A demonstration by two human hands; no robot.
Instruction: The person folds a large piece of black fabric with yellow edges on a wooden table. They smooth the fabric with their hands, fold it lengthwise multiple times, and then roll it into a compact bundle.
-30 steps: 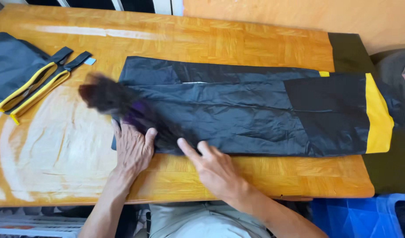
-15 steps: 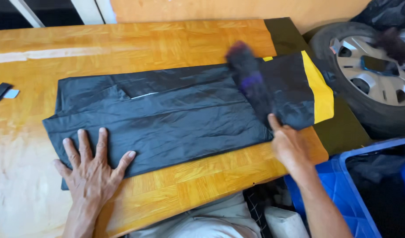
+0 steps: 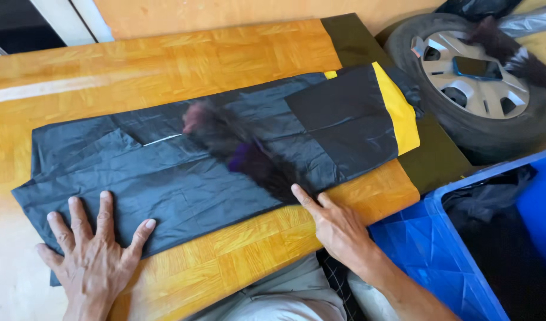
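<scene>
Your left hand (image 3: 92,249) lies flat, fingers spread, on the black bag's (image 3: 166,178) near left corner. Your right hand (image 3: 335,223), open, touches its near edge on the wooden table (image 3: 166,65).

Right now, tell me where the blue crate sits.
The blue crate sits at the head view's lower right, off the wooden table's corner, below the tyre, beside the right hand.

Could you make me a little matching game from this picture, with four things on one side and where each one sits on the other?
Things:
1. left hand
2. right hand
3. car wheel
4. blue crate

Places:
A. lower right, beside the wooden table
B. flat on the left end of the black plastic bag
C. upper right, behind the table
D. fingertips at the bag's near edge, mid-table

Pairs: 1-B, 2-D, 3-C, 4-A
</scene>
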